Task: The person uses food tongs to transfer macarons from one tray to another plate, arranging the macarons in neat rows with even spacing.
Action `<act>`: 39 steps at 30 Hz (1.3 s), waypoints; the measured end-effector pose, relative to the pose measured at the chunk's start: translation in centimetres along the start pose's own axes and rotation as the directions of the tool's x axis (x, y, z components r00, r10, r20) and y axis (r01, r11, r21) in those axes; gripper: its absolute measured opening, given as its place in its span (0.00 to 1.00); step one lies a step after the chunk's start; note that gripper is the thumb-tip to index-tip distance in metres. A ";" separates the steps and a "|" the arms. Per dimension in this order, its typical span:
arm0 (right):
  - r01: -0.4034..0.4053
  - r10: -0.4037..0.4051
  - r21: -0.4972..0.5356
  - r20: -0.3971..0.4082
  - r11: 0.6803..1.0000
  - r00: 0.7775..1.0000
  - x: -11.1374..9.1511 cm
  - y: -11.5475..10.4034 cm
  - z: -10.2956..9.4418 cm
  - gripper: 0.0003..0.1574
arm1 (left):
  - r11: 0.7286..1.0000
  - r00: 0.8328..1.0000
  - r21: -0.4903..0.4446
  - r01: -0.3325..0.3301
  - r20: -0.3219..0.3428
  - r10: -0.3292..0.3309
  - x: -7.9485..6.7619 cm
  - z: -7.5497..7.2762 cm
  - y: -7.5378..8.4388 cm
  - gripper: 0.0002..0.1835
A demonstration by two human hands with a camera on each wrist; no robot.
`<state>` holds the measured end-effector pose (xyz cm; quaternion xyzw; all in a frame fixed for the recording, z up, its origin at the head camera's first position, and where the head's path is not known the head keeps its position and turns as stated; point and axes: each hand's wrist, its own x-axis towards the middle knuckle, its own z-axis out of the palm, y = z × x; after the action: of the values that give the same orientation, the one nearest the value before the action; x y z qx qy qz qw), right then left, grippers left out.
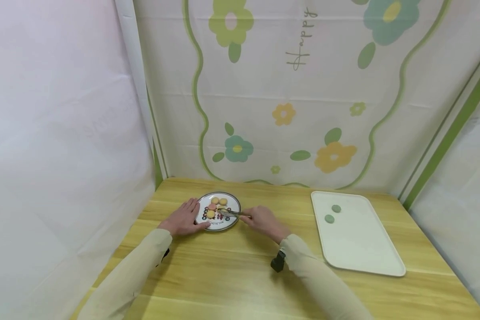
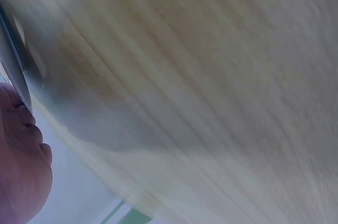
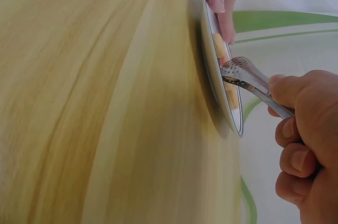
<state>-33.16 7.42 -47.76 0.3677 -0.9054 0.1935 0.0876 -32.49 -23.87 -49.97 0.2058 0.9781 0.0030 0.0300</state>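
Observation:
A round white plate [image 1: 233,202] with a dark rim and printed marks sits at the back left of the table. My left hand [image 1: 186,218] rests on its left edge, fingers extended and thumb along the front rim. Metal tongs [image 1: 229,213] with perforated heads are gripped in my right hand [image 1: 262,221], at the plate's right side. On the plate lie several yellow macarons [image 1: 210,214] and a pink macaron [image 1: 212,206]. The tongs' heads [image 3: 237,71] reach in over the plate among them; I cannot tell whether they pinch one.
To the right, a white rectangular tray [image 1: 364,249] holds two green macarons [image 1: 330,218]. The wooden table [image 1: 232,275] backs onto a flower-printed curtain [image 1: 256,111], with white fabric [image 1: 64,155] at the left side.

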 end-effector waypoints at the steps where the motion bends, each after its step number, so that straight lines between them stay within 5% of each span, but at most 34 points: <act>1: 0.002 -0.002 -0.005 -0.003 1.000 1.000 0.0 0.0 0.1 0.11 | 1.000 1.000 0.002 -0.001 -0.001 0.001 0.0 0.1 0.0 0.56; 39: 0.019 -0.018 -0.028 0.044 0.999 0.999 1.6 -0.7 0.8 0.11 | 1.000 1.000 0.009 -0.009 0.002 0.009 0.2 -0.1 0.0 0.55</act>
<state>-33.88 5.64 -47.77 0.3788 -0.9063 0.1717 0.0746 -32.62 -23.76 -49.83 0.2104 0.9772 -0.0014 0.0301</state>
